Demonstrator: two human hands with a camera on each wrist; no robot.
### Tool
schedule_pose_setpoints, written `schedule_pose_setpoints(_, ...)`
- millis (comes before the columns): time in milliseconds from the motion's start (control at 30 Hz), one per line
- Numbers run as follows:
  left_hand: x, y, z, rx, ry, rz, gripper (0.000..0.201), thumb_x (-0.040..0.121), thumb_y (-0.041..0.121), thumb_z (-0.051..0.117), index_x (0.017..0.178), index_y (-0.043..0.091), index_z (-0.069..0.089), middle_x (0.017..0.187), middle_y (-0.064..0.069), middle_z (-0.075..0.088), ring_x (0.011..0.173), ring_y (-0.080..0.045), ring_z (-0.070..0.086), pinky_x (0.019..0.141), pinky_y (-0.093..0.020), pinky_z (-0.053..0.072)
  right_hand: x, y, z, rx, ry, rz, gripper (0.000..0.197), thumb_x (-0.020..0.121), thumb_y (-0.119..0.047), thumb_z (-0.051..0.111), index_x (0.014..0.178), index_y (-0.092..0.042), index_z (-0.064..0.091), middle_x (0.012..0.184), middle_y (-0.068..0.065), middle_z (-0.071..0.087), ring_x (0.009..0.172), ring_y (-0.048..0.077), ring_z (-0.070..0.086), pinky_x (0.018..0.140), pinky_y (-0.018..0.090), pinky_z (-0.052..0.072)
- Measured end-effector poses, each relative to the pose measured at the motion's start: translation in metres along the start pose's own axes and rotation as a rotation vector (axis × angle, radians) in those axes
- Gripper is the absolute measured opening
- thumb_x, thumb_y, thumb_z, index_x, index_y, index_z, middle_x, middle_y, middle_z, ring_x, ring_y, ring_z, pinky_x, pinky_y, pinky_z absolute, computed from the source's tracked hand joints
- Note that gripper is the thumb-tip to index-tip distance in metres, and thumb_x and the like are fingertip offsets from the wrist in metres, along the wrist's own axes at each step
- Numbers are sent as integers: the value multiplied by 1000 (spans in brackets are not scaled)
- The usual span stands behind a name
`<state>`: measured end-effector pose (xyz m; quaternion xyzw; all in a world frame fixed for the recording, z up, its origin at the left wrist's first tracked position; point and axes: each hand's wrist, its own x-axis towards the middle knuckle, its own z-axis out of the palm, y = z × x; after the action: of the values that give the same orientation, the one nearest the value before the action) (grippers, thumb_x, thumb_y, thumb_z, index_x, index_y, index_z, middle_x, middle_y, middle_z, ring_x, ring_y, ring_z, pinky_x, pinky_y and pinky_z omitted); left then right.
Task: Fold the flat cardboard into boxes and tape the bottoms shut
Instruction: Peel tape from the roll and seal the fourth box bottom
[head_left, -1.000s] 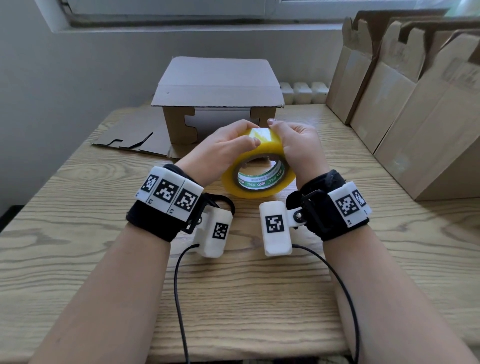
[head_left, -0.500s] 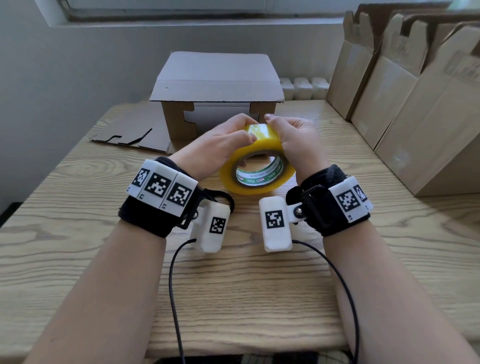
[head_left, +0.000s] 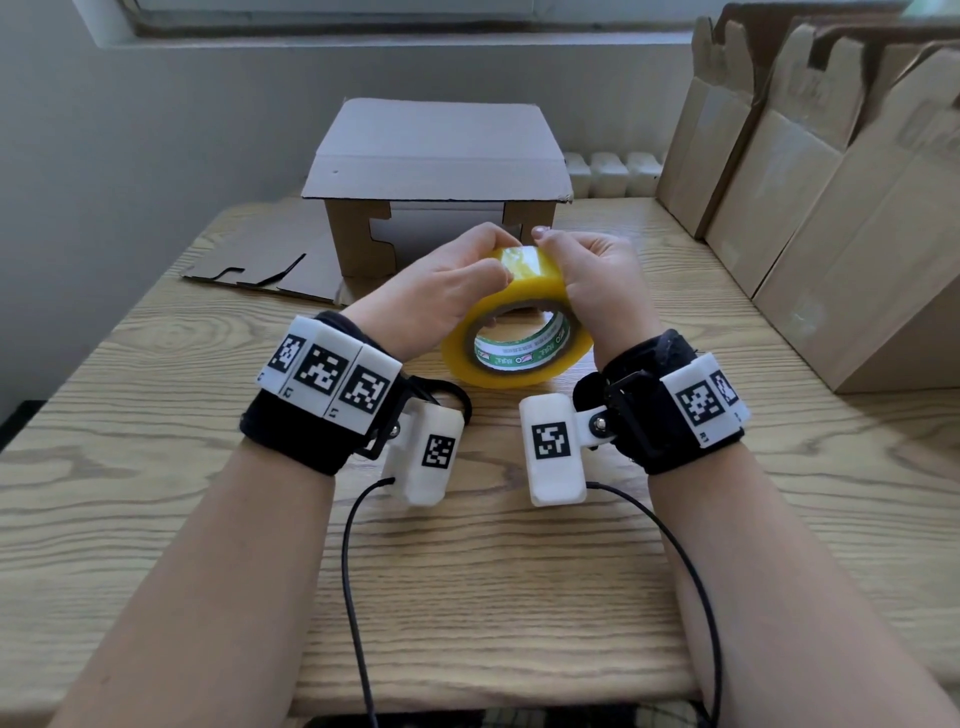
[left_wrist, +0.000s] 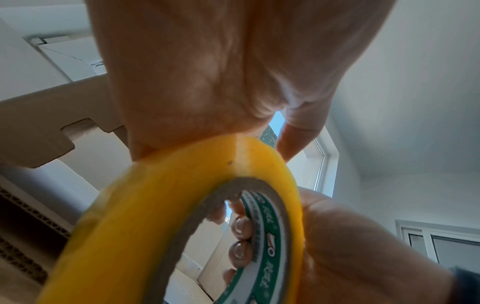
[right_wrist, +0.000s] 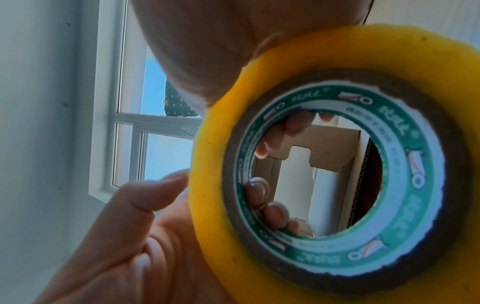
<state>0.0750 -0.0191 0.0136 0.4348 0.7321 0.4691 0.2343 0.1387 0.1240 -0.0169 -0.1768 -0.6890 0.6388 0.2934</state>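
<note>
A wooden table (head_left: 519, 571) is being used as the work surface. A folded cardboard box (head_left: 436, 171) is being kept at its far side, flaps open toward the person. A yellow tape roll (head_left: 519, 332) is being held upright above the table, in front of the box. It is being gripped by the left hand (head_left: 436, 296), thumb pressed on its top, and by the right hand (head_left: 597, 280), fingers curled round the rim.

wooden table (head_left: 156, 374), window (right_wrist: 135, 131), radiator (head_left: 605, 174)
</note>
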Motion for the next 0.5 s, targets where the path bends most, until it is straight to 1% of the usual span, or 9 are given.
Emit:
schedule_pose_setpoints(67,-1,1,1,24,6,-8,41,82,35,41,120,20,47,102,-9,57,89,-20,58,78,-34,53,0,0,0,11,6,-1,25,95,-21,63,80,-1,64,71,15,44,66,27,41,65,38,36)
schedule_pose_setpoints(167,-2,2,2,61,16,-21,44,83,35,39,123,18,48,110,-20,58,98,-37,60,87,-50,52,1,-1,0,20,21,19,25,95,-19,63,78,-1,63,71,15,45,67,27,43,66,39,39)
schedule_pose_setpoints(200,-3,2,3,73,20,-19,44,84,35,38,123,18,48,111,-20,58,100,-37,60,88,-53,51,1,-1,0,23,26,27,26,95,-19,63,75,-2,62,71,14,45,67,28,44,67,40,40)
schedule_pose_setpoints(233,-3,1,3,87,31,-15,44,84,36,37,123,18,49,110,-19,58,98,-36,61,90,-55,50,1,0,-1,27,29,34,26,95,-19,63,74,-4,61,71,14,45,68,28,44,67,40,40)
schedule_pose_setpoints(300,-2,1,6,129,66,-14,43,85,39,33,121,21,50,106,-13,59,93,-29,63,91,-54,50,2,0,-1,34,33,39,27,95,-19,63,73,-4,60,70,14,45,68,28,43,67,41,40)
schedule_pose_setpoints(400,-1,-1,7,167,93,-23,41,87,46,33,118,23,50,103,-8,60,91,-26,64,91,-50,50,2,1,-1,30,26,33,33,95,-19,63,65,-7,60,64,13,46,64,28,45,66,41,40)
schedule_pose_setpoints(467,0,-1,6,139,90,-23,40,86,45,37,116,24,52,99,-5,61,88,-24,64,86,-45,53,1,1,-1,8,14,24,36,95,-20,63,60,-12,59,58,7,46,59,24,44,65,39,39)
schedule_pose_setpoints(500,0,-2,4,116,88,-20,39,85,44,39,114,23,53,96,-4,61,86,-21,63,81,-39,54,1,1,-1,-6,7,18,37,95,-21,63,59,-13,58,56,4,45,58,21,44,64,38,38)
